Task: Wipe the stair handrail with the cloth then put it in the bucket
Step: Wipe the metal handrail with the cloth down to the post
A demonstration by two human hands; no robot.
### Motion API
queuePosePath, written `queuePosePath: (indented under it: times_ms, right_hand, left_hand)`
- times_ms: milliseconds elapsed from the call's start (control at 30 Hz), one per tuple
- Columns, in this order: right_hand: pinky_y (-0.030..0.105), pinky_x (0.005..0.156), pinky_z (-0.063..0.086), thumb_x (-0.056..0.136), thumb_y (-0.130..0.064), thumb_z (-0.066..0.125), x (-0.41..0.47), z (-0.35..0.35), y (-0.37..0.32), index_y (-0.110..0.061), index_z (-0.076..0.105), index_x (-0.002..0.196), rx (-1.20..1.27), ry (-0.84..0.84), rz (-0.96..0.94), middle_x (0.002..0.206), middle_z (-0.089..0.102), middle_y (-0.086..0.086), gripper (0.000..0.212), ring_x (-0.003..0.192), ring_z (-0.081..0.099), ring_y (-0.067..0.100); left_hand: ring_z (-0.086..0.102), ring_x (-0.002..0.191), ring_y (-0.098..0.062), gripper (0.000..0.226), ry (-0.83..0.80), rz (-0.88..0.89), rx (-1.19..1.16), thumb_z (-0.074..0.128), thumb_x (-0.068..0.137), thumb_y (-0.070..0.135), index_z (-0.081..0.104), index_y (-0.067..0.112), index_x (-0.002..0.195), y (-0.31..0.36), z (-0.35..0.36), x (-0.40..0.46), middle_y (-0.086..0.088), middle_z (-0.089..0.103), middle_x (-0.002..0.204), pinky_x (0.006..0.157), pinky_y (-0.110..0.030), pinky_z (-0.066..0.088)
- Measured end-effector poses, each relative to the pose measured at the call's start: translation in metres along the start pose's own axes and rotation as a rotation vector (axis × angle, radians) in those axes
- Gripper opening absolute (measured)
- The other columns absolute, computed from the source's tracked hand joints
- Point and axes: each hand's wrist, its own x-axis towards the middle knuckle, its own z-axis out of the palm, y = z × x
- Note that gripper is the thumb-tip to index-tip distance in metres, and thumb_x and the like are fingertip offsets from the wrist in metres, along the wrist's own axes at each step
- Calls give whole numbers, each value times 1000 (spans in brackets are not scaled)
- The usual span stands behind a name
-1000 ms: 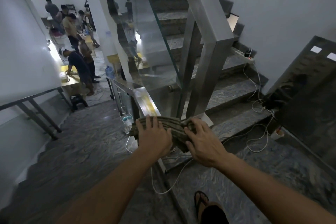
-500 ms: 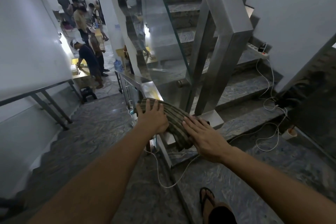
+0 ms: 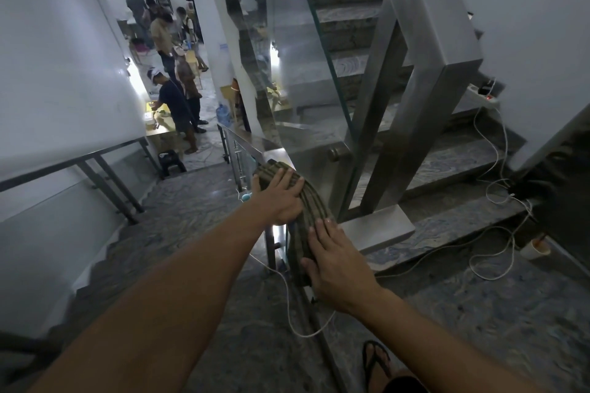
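A striped olive cloth [image 3: 311,215] lies draped along the top of the steel handrail [image 3: 252,142] that runs down the lower flight. My left hand [image 3: 281,198] presses flat on the cloth's far end, fingers spread. At the near end my right hand [image 3: 335,268] rests on the cloth, fingers laid over it and the thumb at its edge. The rail under the cloth is hidden. No bucket is in view.
A tall steel post [image 3: 424,124] and glass panel [image 3: 306,51] stand just right of the cloth. White cables [image 3: 491,188] trail over the steps and landing, with a paper cup [image 3: 534,249] by the wall. Several people [image 3: 172,96] stand below. My sandalled foot [image 3: 378,360] is on the landing.
Both hands have slid the cloth along the rail; it now lies lengthwise, stretched between them, with the right hand nearer me. The view has shifted forward.
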Motion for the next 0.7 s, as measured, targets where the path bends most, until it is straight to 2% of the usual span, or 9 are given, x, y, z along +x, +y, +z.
queuePosePath:
  times_ms: [133,267,367,600,700]
  right_hand:
    - [35,110,-10,92,-43,13,15,8,-11,-1,18,147,-33,25,38,157,18,22,69,146,9,35]
    - [35,113,-7,99,-34,26,34,10,-15,-3,12,148,-1,4,84,158,14,20,60,147,7,33]
    - [37,118,0,99,-32,29,51,6,-16,-3,12,148,40,-9,112,158,13,18,59,147,5,32]
    - [43,118,11,93,-29,43,94,1,-23,-1,18,147,68,-1,181,157,19,19,66,146,12,33]
    - [44,118,10,93,-29,42,113,0,-24,-1,16,147,78,-6,195,157,17,19,66,146,10,34]
  left_hand:
    - [-16,148,-19,58,18,6,-2,17,97,37,-2,25,151,-7,-1,11,-2,-14,161,113,-63,-9]
    - [-16,147,-18,58,56,17,-50,16,99,45,-1,27,151,-19,-4,23,0,-13,161,115,-60,-7]
    - [-15,148,-18,58,65,14,-52,17,99,46,-2,27,151,-31,-7,35,1,-13,161,115,-61,-8]
    - [-14,148,-21,60,71,-44,-133,21,98,48,-1,30,151,-53,-17,63,0,-12,161,113,-64,-7]
    - [-4,149,-25,60,98,-72,-197,28,98,46,6,28,151,-63,-22,74,-2,0,162,114,-61,0]
